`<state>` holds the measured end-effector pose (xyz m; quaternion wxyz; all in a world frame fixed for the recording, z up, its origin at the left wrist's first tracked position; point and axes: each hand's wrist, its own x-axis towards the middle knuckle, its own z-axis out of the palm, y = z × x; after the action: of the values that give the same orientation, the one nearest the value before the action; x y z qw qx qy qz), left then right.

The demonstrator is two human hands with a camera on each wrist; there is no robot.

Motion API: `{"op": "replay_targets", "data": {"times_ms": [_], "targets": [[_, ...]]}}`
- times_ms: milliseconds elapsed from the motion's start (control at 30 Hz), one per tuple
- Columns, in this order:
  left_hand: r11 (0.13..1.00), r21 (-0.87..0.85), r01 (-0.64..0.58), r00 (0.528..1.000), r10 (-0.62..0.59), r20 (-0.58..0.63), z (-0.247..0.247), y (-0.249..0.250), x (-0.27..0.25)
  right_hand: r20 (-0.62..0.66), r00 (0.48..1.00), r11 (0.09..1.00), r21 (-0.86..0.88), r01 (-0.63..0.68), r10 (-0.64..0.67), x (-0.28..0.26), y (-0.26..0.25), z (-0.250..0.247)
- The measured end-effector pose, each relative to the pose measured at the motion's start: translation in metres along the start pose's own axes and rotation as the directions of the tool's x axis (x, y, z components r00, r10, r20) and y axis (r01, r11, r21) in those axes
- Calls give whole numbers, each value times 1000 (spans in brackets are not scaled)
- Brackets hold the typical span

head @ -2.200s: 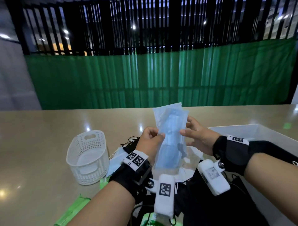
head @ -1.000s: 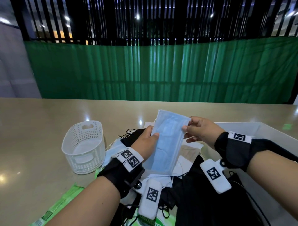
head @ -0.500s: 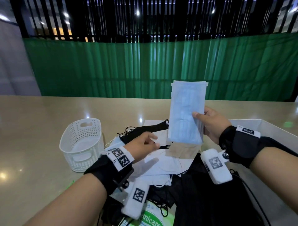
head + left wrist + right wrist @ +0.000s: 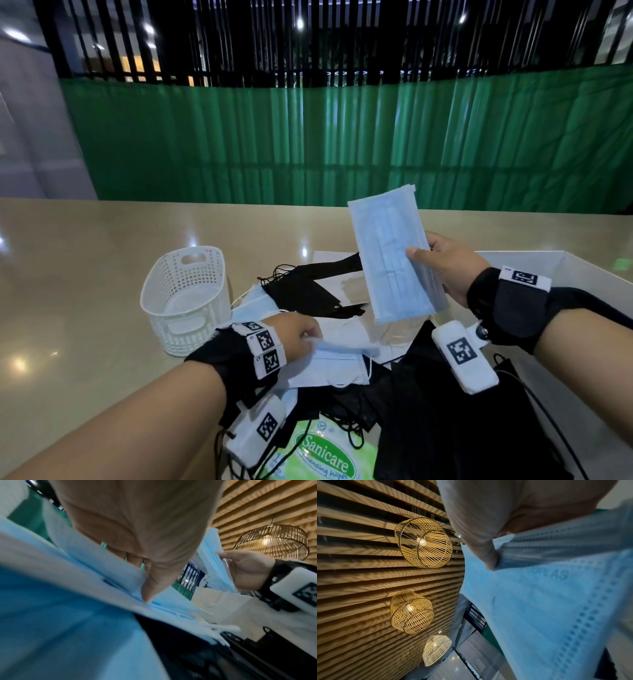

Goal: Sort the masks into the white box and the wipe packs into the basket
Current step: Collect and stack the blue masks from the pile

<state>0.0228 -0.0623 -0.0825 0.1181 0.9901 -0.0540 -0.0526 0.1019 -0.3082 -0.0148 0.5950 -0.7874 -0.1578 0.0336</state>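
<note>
My right hand (image 4: 442, 267) pinches a stack of light blue masks (image 4: 394, 257) by its right edge and holds it upright above the pile; the thumb lies on the blue stack (image 4: 547, 601) in the right wrist view. My left hand (image 4: 301, 332) is low over the pile and pinches another blue mask (image 4: 342, 347), thumb pressed on that mask (image 4: 154, 601) in the left wrist view. Blue, white and black masks (image 4: 308, 291) lie heaped on the table. A green wipe pack (image 4: 325, 459) lies at the near edge. The white box (image 4: 582, 274) stands at right.
A white perforated basket (image 4: 186, 298) stands left of the pile and holds nothing I can see. The beige table (image 4: 85, 274) stretches left and back to a green curtain. Black cables run from the wrist cameras over the black masks.
The left hand let go of the blue stack, dropped to the pile and took hold of another blue mask. The right hand keeps the stack raised, now tilted a little.
</note>
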Motion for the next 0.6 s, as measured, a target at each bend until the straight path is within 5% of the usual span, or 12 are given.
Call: {"op": "replay_targets", "data": {"times_ms": [167,367,600], "targets": [[950,-308,-44,966,-38,-255,-43,-3,-20,-40,999,1000,-11,-25,25,-1,-4,2],[707,-697,-115,907,-212,-365,-81,-4,-46,16,999,997,-59,-43,44,-14,-16,16],[150,-947,-286,905,-284,-318,-88,-12,-54,43,998,984,170,-55,48,-30,-20,30]]}}
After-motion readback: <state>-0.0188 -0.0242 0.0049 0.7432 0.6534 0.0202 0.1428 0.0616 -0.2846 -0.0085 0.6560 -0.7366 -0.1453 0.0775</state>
